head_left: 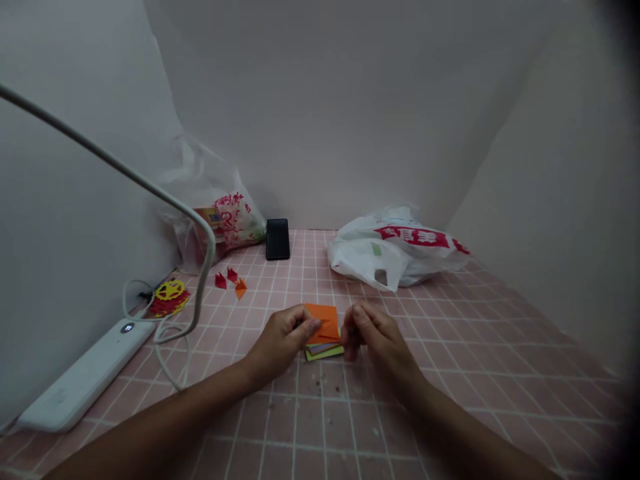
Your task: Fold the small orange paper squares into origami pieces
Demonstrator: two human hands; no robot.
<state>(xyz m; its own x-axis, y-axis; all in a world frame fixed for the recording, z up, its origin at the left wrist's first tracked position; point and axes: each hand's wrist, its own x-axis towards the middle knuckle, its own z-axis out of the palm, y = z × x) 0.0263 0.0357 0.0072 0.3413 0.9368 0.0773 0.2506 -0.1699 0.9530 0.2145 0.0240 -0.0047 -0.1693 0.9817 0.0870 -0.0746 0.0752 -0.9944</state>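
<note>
My left hand (286, 339) pinches the left side of a square orange sheet of paper (327, 316) between thumb and fingers. A small crease or fold shows on the sheet's lower part. Beneath it lies a stack of coloured paper squares (326, 354), with yellow-green and purple edges showing. Just right of the sheet is my right hand (377, 333), its fingers curled and thumb pressed against them. Whether it holds anything is hidden. Farther left on the pink tiled surface sit two small red folded paper pieces (221, 281) and an orange folded paper piece (241, 288).
A black phone (277, 239) lies at the back between a clear plastic bag (220, 213) and a white plastic bag (390, 250). At left are a white power strip (85, 380), red and yellow cut-outs (170, 293) and a pale cable (200, 293) arching across the view.
</note>
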